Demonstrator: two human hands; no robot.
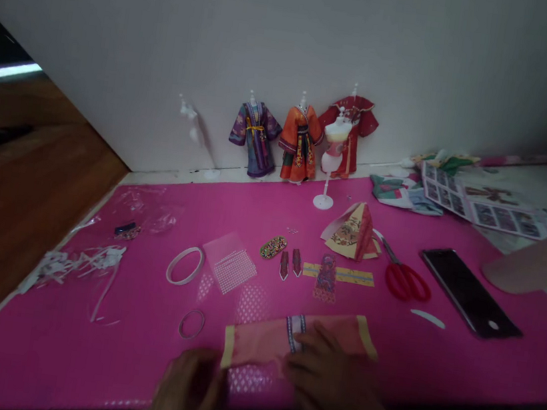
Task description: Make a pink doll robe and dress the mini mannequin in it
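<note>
A small pink doll garment (260,342) with yellow ends and a dark-patterned pale centre band lies spread near the table's front edge. At its lower left corner my left hand (189,382) is curled, with thumb and forefinger closed around the yellow edge. My right hand (331,377) rests flat, fingers stretched out over the right half of the garment and its band. Just above lie a yellow strip (355,276), a patterned purple-red fabric piece (326,279) and two small dark red pointed tabs (284,265).
Red-handled scissors (407,281), a phone (468,291) and a folded yellow-red fabric piece (353,232) lie to the right. Tape rolls (185,265), a bead sheet (234,272) and white ribbons (74,263) are leftward. Dressed mini mannequins (254,139) and a bare-shouldered mannequin (332,162) stand behind.
</note>
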